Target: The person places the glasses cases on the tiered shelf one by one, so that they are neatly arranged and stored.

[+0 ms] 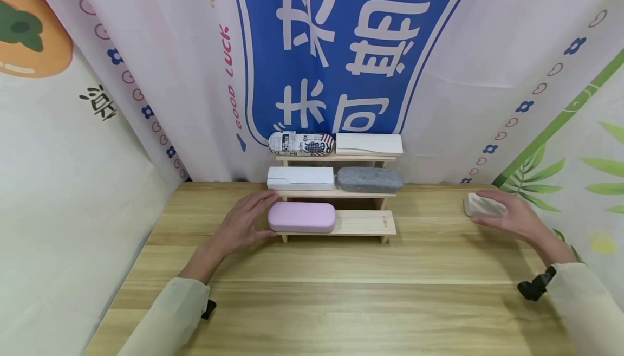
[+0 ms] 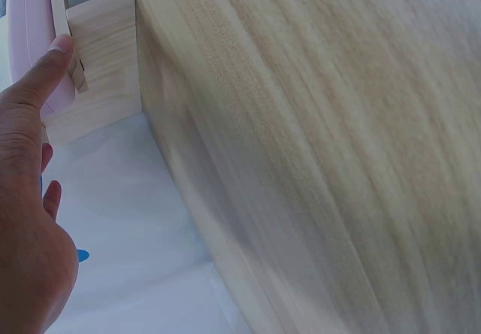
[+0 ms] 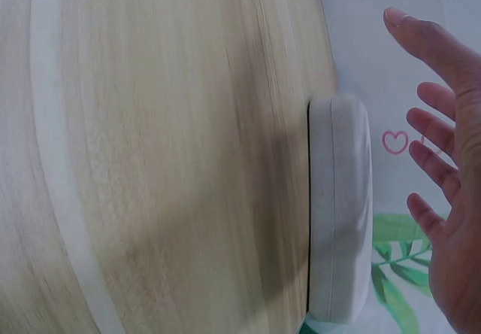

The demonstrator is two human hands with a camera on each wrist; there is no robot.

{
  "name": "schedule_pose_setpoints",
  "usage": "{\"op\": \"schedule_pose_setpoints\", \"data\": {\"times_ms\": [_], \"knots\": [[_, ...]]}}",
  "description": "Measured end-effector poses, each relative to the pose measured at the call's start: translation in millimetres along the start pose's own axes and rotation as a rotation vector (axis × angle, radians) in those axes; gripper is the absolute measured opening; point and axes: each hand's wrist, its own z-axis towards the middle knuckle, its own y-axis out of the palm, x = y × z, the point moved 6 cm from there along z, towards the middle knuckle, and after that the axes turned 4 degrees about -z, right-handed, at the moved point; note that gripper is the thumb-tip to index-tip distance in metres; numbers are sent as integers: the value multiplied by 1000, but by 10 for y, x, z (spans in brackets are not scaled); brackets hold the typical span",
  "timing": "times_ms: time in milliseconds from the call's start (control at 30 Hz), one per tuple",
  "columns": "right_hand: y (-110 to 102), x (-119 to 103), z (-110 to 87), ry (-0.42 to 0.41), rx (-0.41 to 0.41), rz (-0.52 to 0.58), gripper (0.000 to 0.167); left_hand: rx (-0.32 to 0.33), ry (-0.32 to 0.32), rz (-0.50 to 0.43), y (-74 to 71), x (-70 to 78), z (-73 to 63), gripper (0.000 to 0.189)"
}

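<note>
A three-step wooden stand (image 1: pixel 358 223) holds glasses cases. My left hand (image 1: pixel 239 223) is at its left side, fingers extended toward the middle step; in the left wrist view the thumb rests against the lowest step's edge. Right beside that hand lies a pink glasses case (image 1: pixel 302 217), on the lowest step's left half. Far to the right, a white glasses case (image 3: pixel 346 206) rests on the table. Over it my right hand (image 1: pixel 514 218) hovers with fingers spread; the right wrist view shows a gap between hand and case.
On the middle step sit a white box-shaped case (image 1: pixel 299 178) and a grey case (image 1: pixel 370 179). The top step carries a printed-pattern case (image 1: pixel 299 143) and a cream case (image 1: pixel 369 143). Behind the wooden table (image 1: pixel 312 302) hangs a printed curtain (image 1: pixel 195 74).
</note>
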Motion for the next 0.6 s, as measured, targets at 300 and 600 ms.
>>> {"op": "schedule_pose_setpoints", "data": {"times_ms": [300, 600], "knots": [[31, 208, -50, 121, -72, 18, 83, 4, 9, -6, -2, 2, -9, 108], [82, 419, -129, 199, -132, 10, 92, 8, 4, -6, -18, 30, 2, 108]]}}
